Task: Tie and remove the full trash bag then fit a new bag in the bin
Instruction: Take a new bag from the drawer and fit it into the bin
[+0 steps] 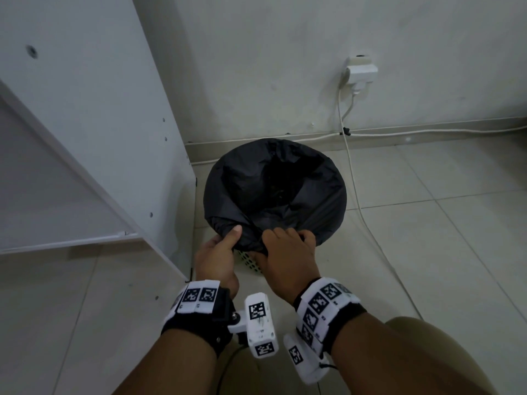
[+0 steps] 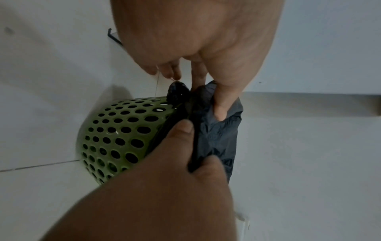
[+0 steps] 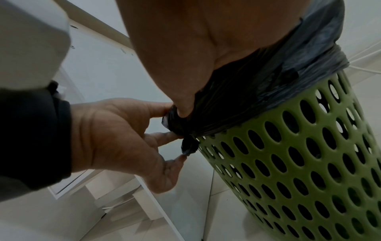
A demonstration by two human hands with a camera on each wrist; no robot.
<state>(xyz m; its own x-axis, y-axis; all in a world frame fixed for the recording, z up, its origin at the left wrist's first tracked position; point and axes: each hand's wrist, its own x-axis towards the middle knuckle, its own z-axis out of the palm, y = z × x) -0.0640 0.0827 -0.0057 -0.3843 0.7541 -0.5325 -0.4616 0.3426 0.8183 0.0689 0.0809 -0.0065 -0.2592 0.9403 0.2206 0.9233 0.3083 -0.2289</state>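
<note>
A green bin (image 1: 251, 263) with round holes stands on the tiled floor (image 1: 427, 238), near the wall (image 1: 256, 67) and beside a white cabinet (image 1: 85, 124). A black bag (image 1: 273, 189) lines the bin, and its edge is folded over the rim. At the near side of the rim the bag is gathered into a small knot (image 3: 189, 145). The left hand (image 1: 216, 258) pinches the gathered plastic between thumb and curled fingers. The right hand (image 1: 285, 258) grips the bag just beside it, with the fingers curled over the rim and the thumb pressing on the plastic. A white cable (image 1: 353, 178) runs down the wall from a socket (image 1: 360, 72) and over the floor behind the bin.
</note>
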